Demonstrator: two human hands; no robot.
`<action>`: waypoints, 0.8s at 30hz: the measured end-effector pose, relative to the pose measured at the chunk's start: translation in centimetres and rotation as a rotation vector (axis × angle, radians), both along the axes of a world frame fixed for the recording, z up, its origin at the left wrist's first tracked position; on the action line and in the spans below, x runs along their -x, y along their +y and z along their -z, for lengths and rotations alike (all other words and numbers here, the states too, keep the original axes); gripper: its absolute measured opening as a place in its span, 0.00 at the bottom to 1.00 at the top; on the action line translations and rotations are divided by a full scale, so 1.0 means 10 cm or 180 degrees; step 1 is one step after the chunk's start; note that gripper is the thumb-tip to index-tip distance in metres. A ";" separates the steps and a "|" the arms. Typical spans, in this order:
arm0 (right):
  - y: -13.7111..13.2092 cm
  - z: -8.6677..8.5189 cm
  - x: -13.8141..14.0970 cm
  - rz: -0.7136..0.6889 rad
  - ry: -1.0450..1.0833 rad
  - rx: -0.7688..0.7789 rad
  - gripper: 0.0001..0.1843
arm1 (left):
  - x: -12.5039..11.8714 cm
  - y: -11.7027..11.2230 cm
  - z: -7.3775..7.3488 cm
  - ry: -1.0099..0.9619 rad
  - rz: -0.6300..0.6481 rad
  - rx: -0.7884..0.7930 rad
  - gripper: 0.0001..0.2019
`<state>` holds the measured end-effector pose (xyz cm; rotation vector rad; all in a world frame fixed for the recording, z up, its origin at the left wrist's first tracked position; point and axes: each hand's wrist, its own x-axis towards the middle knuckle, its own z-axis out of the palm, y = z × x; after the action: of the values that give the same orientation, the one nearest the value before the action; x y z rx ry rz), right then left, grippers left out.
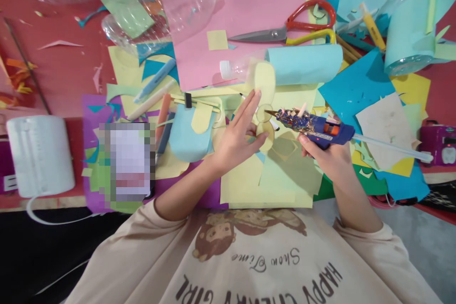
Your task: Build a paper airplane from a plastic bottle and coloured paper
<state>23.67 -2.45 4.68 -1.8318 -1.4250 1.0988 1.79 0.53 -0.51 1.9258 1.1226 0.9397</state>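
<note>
The right hand [327, 152] is wrapped round one blue glue gun [322, 128], nozzle [272, 112] near the upper of two yellow discs [267, 143]; the left hand [238, 138] is spread, thumb touching the lower. One pair of scissors [274, 34] beyond.

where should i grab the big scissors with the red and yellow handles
Probably by the red handle, coming in from the right: the scissors lie with their blades pointing left, so both handles face that side. The yellow handle sits nearer the blue-wrapped bottle, which seems to leave less room there.
</note>
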 end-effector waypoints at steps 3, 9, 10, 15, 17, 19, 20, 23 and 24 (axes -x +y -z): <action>-0.01 -0.02 0.01 -0.0045 0.0021 0.0026 0.15 | 0.00 0.00 0.01 0.0016 -0.0007 0.0007 0.40; -0.03 -0.03 0.01 0.0020 0.0128 0.0024 0.10 | 0.00 0.01 0.00 0.0054 -0.0023 0.0002 0.39; -0.03 -0.03 0.01 0.0013 0.0138 0.0051 0.11 | 0.00 0.01 0.00 0.0048 -0.0023 -0.0001 0.39; -0.05 -0.05 0.02 -0.0063 0.0030 0.0071 0.16 | 0.01 0.01 0.00 0.0082 -0.0033 0.0033 0.40; -0.06 -0.05 0.01 -0.0093 -0.0044 0.0067 0.17 | 0.01 0.01 0.00 0.0084 -0.0051 0.0040 0.40; -0.07 -0.04 0.01 -0.0093 -0.0085 0.0059 0.17 | 0.00 0.01 0.00 0.0062 -0.0075 0.0032 0.39; -0.07 -0.04 0.01 -0.0099 -0.0089 0.0045 0.17 | 0.00 0.00 0.01 0.0047 -0.0087 0.0018 0.39; -0.07 -0.04 0.01 -0.0160 -0.0121 -0.0065 0.17 | -0.01 0.00 0.02 0.0036 -0.0110 -0.0026 0.39; -0.07 -0.04 0.01 -0.0197 -0.0148 -0.0108 0.18 | -0.01 0.00 0.02 0.0047 -0.0118 -0.0040 0.39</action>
<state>23.56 -3.13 5.04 -1.8114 -1.5271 1.0620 1.87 0.54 -0.70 1.9307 1.1671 0.9560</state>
